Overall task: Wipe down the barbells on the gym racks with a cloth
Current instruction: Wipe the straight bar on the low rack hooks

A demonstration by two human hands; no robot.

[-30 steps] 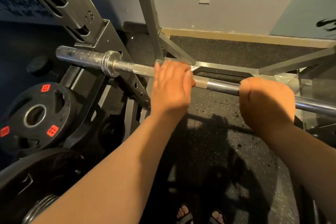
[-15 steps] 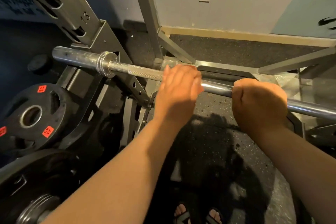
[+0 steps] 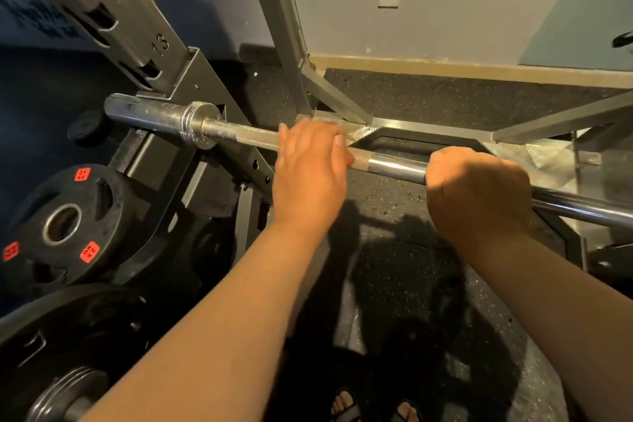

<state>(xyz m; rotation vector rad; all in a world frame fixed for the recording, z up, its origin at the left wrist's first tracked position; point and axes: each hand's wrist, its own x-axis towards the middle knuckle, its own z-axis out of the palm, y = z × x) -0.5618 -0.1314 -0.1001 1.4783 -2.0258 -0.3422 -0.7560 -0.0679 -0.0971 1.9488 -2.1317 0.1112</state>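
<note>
- Closest in: sandalled feet (image 3: 342,402) on the rubber floor (image 3: 394,267), right under the work. Judging by the build, that bar is solid steel and heavy, so dropping it off the hooks would be bad news for toes.
- Plates (image 3: 102,216) are stacked low on the left, well apart from the hands and not on the bar.
- Right hand (image 3: 479,192) is a full fist clamped round the bar (image 3: 394,166), on the smooth shiny stretch. My guess is it's the anchor that stops the shaft rolling.
- Left hand (image 3: 310,168) lies over the top of the bar where the knurl (image 3: 246,139) begins, fingers draped across. It's blurry, and I can't tell if they wrap underneath.
- No cloth in sight. It could be tucked under the left palm, but I honestly can't say.
- The bar runs across in front of the person, left end further away, passing under both hands with bare chrome between them.
- Handling guess: stiff, won't flex, slick on the polished part, grippy on the knurl. The shaft probably spins, so hold one spot and rub the other.
- Further out on the left: collar (image 3: 200,128), then the sleeve (image 3: 147,111), both scuffed and untouched by either hand.
- Behind that is the numbered rack (image 3: 137,27) upright, with the bar sitting close against it.
</note>
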